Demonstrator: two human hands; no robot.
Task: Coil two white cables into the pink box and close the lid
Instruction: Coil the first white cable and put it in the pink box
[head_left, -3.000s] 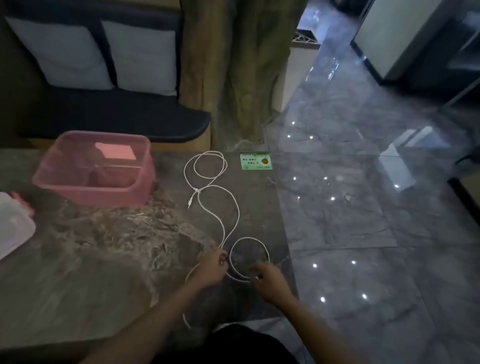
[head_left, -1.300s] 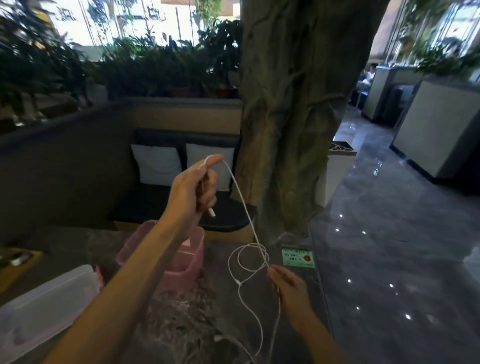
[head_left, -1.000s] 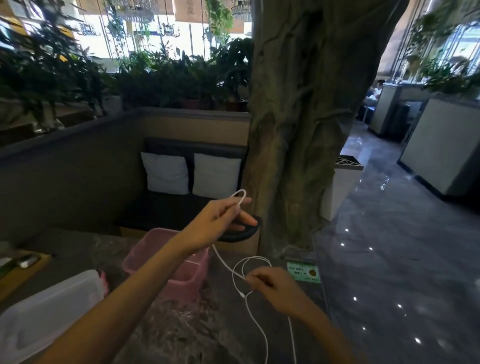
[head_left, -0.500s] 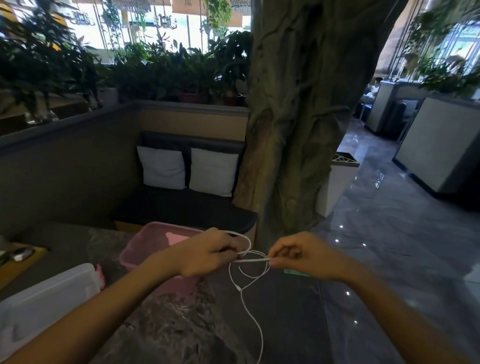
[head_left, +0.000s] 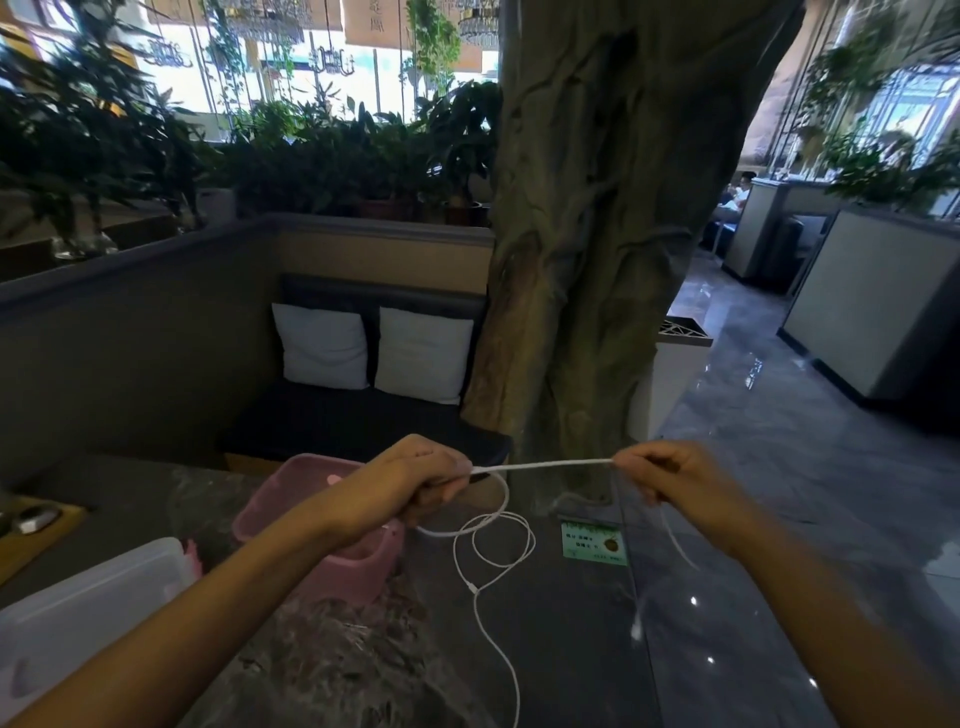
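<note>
Presently: white cable pinched taut between left hand and right hand, above table's far edge. Light, limp, tangle-prone; best gripped near plug ends. Loose loops trailing beside pink box; clear lid at left edge, green card close by.

Big tree trunk stands mid-room beside a dark bench seat with two white cushions. Glossy grey marble floor at right; potted plants line bright windows behind.
</note>
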